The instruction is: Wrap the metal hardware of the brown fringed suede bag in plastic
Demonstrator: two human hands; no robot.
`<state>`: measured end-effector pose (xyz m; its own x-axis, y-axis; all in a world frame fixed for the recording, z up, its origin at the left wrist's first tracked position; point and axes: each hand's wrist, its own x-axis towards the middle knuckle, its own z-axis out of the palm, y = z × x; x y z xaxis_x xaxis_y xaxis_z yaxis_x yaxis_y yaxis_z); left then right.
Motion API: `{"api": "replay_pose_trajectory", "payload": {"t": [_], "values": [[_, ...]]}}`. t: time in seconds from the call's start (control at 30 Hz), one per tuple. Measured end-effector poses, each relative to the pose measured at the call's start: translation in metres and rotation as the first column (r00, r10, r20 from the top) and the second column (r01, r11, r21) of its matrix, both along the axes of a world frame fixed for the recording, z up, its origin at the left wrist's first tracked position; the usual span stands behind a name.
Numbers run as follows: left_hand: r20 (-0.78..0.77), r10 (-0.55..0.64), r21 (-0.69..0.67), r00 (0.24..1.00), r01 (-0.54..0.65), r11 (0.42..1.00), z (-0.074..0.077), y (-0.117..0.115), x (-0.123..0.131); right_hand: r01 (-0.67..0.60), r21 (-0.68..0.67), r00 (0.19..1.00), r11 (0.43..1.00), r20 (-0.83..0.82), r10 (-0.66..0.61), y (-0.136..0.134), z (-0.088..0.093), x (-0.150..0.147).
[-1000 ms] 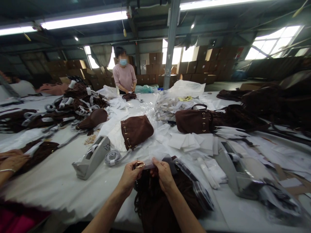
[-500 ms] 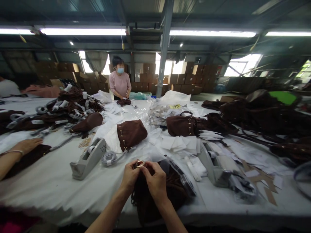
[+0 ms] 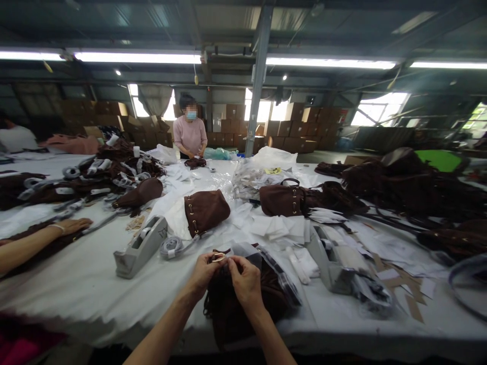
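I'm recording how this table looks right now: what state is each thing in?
Left hand, closed on the gold metal piece.
Right hand, pinched shut beside that piece.
Gold metal piece, held, partly hidden.
Nearest brown bag, lying on the table beneath the hands.
Grey strap, mostly coiled.
Left tape dispenser, standing on the table.
Ceiling light, lit.
Co-worker's hand, resting on brown fabric.

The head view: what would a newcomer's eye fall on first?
First, the bare hands at lower centre: the left hand pinches a gold loop, with the right hand close beside it, above something dark brown. Beyond them a brown bag lies mid-table, a grey tape dispenser to its left. Across the table stands a person in a pink top.
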<state>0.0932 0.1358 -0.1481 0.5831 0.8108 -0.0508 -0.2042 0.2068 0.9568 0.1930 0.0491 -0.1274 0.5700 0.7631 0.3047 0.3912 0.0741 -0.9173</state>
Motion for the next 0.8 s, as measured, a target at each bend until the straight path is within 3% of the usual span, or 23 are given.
{"api": "replay_pose_trajectory", "payload": {"t": [0.3,0.47,0.63,0.73,0.8], "values": [[0.005,-0.025,-0.034,1.0,0.025,0.999,0.007,-0.009,0.011,-0.054,0.021,0.973,0.998,-0.222,0.057,-0.011,-0.002,0.005],[-0.05,0.016,0.039,0.999,-0.014,0.999,0.009,-0.021,0.013,-0.001,-0.008,0.998,1.0,-0.056,0.001,-0.021,-0.003,0.012],[-0.072,0.217,0.199,0.974,-0.199,0.96,0.004,-0.027,0.018,0.123,0.064,0.988,0.99,0.082,-0.128,-0.026,-0.006,0.004],[-0.065,0.264,0.225,0.962,-0.243,0.944,0.002,-0.024,0.02,0.106,0.084,0.994,0.991,-0.018,-0.105,-0.027,-0.007,-0.001],[-0.063,0.253,0.211,0.965,-0.235,0.949,0.001,-0.021,0.018,0.103,0.062,0.969,0.993,-0.233,-0.086,-0.028,-0.008,-0.002]]}}
